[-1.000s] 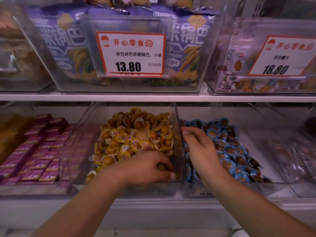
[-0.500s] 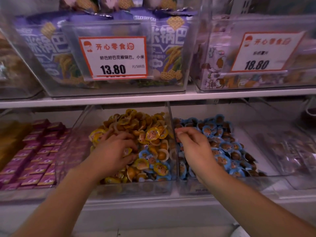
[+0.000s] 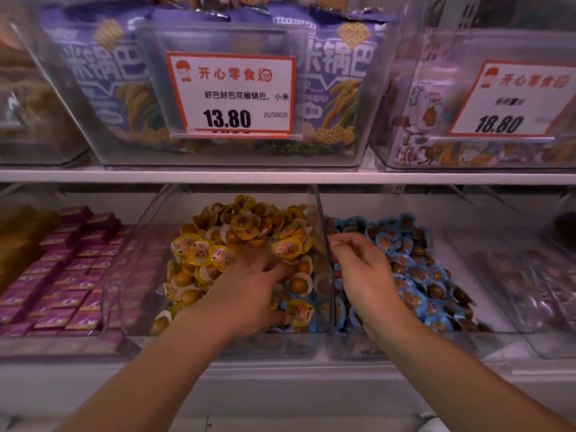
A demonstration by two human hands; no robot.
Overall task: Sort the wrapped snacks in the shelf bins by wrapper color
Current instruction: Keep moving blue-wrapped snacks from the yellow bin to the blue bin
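Yellow-wrapped round snacks (image 3: 199, 254) are heaped in the clear middle bin (image 3: 146, 219). A few blue-wrapped ones (image 3: 284, 305) lie mixed in at its front right corner. The bin to the right holds blue-wrapped snacks (image 3: 414, 272). My left hand (image 3: 249, 291) lies palm down in the middle bin, fingers spread over the pile, tips buried among the snacks. My right hand (image 3: 364, 272) hovers over the blue bin just right of the clear divider, fingers curled with the tips drawn together. Whether it holds a snack is hidden.
A bin of purple boxes (image 3: 62, 275) sits to the left, and one with clear-wrapped dark snacks (image 3: 530, 282) to the right. The white shelf edge (image 3: 280, 177) runs close above the bins. Upper bins hold purple bags behind a 13.80 price tag (image 3: 230, 95).
My left hand went from the bin's front to its left side, then back to the middle right, shifting yellow snacks and uncovering blue wrappers in front. My right hand stayed put.
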